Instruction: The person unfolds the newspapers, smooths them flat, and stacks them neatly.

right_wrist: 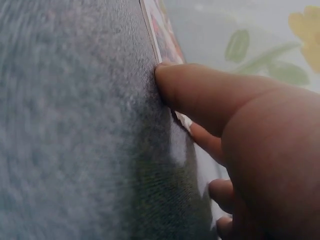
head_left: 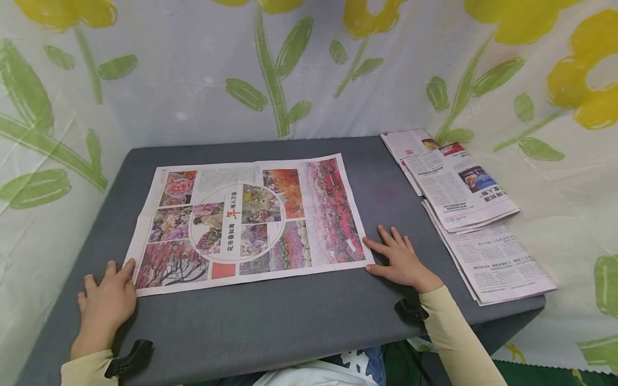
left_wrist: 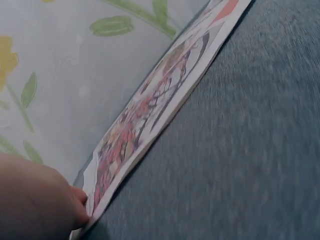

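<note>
A newspaper sheet (head_left: pixel 289 241) with colour flower photos and a printed circle lies flat on the dark grey table. My left hand (head_left: pixel 107 300) rests at its near left corner, fingers extended and the index finger along the edge. In the left wrist view, the fingertips (left_wrist: pixel 81 207) are right at the corner of the newspaper (left_wrist: pixel 135 130). At the near right corner is my right hand (head_left: pixel 401 260), its fingers spread, thumb and index finger touching the paper's edge. The right wrist view shows the thumb (right_wrist: pixel 187 87) straight against the newspaper's border (right_wrist: pixel 162 35).
Two stacks of folded newspapers lie along the table's right side, the upper stack (head_left: pixel 454 187) overlapping the lower one (head_left: pixel 507 262). The grey table (head_left: pixel 270 327) ends close to the person's lap. A flower-printed curtain (head_left: pixel 193 107) surrounds its back and sides.
</note>
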The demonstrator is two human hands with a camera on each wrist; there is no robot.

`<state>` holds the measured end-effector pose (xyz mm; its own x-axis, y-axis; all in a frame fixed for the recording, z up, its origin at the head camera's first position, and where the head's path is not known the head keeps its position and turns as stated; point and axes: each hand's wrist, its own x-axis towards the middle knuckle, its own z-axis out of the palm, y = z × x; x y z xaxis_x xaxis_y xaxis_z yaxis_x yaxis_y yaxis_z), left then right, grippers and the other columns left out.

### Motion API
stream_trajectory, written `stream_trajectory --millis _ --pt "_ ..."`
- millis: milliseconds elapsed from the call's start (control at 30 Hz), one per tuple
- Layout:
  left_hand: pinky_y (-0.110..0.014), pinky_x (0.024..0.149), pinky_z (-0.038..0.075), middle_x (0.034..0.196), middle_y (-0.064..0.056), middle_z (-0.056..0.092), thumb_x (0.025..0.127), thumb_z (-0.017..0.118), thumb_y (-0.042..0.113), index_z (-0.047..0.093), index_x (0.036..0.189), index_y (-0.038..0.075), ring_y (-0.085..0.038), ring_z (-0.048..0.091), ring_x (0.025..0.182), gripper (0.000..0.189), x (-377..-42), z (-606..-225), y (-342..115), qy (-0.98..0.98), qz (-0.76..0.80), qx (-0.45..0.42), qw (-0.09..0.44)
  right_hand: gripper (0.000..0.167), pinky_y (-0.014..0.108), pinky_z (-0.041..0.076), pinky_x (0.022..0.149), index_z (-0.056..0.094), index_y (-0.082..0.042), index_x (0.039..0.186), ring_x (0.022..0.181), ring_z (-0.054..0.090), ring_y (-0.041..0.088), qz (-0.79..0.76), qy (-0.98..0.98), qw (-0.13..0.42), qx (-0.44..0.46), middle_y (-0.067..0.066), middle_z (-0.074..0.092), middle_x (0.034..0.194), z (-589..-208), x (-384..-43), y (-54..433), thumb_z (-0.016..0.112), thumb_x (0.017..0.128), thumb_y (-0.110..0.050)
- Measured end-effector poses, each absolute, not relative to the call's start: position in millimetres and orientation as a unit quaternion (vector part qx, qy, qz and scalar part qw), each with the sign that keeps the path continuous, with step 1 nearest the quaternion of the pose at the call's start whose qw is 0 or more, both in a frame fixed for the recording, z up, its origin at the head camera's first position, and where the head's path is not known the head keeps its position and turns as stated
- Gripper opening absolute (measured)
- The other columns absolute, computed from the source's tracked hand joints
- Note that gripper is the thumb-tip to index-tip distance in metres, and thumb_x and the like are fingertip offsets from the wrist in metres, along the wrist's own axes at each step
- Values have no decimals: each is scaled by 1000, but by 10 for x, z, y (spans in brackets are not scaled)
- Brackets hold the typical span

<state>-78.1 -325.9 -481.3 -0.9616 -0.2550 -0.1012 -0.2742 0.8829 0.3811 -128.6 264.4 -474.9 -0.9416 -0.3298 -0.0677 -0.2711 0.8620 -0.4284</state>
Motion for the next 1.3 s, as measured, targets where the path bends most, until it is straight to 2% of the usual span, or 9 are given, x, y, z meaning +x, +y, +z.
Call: stream_trajectory --millis 200,300,400,533,667,800,933,1067,1300 --pt "-83 109 4 156 -46 9 103 28 8 32 155 0 -72 -1 142 53 -754 -4837 -3311 969 202 -143 8 70 80 9 115 51 -14 151 152 11 60 -209 964 75 -149 30 25 165 -4724 -1283 2638 73 90 -40" --pt "-83 108 11 153 -45 18 100 30 4 36 152 -1 -72 10 139 53 -744 -4848 -3330 971 189 -147 -9 70 81 11 114 51 -14 151 151 12 62 -202 964 76 -154 31 26 164 -4717 -1285 2631 73 91 -41" --pt "-83 105 18 151 -45 25 94 33 -3 41 149 -3 -71 19 135 56 -744 -4826 -3329 969 186 -155 -57 71 81 11 114 51 -12 151 150 13 62 -199 965 85 -151 32 26 164 -4684 -1283 2605 74 90 -41" --pt "-84 105 20 151 -44 32 91 34 -4 46 148 -3 -70 24 137 58 -878 -4668 -3192 959 205 -138 -142 70 79 12 116 51 -9 151 150 16 63 -192 966 88 -147 34 27 163 -4574 -1298 2493 72 91 -41" --pt "-83 104 20 150 -44 32 97 46 6 45 148 -3 -68 25 137 52 -1241 -4383 -2899 962 204 -55 -174 70 79 18 115 49 -7 152 148 22 62 -183 965 67 -176 34 30 161 -4416 -1326 2221 70 93 -39" --pt "-81 112 13 159 -42 19 102 58 29 36 155 0 -65 10 147 65 -1771 -4202 -2520 977 183 47 -99 70 76 23 115 46 -10 154 149 24 60 -184 956 64 -220 33 29 162 -4321 -1349 1858 68 95 -40" --pt "-79 116 11 166 -37 2 104 49 50 22 163 10 -62 -2 151 76 -2305 -4243 -2195 982 143 122 19 69 73 23 118 43 -14 157 151 23 56 -189 948 87 -242 30 26 165 -4320 -1282 1489 65 98 -42" --pt "-78 117 12 168 -33 -2 106 40 54 15 165 16 -61 -1 152 75 -2689 -4345 -1806 976 108 164 99 70 73 21 119 40 -20 159 154 18 54 -187 941 117 -256 23 22 168 -4372 -1169 1234 62 99 -48" --pt "-76 120 10 172 -22 5 107 36 53 20 165 22 -54 2 156 67 -2891 -4566 -1335 971 71 183 137 67 71 24 119 41 -27 158 156 18 49 -138 941 124 -283 14 24 170 -4540 -1021 893 57 100 -55"
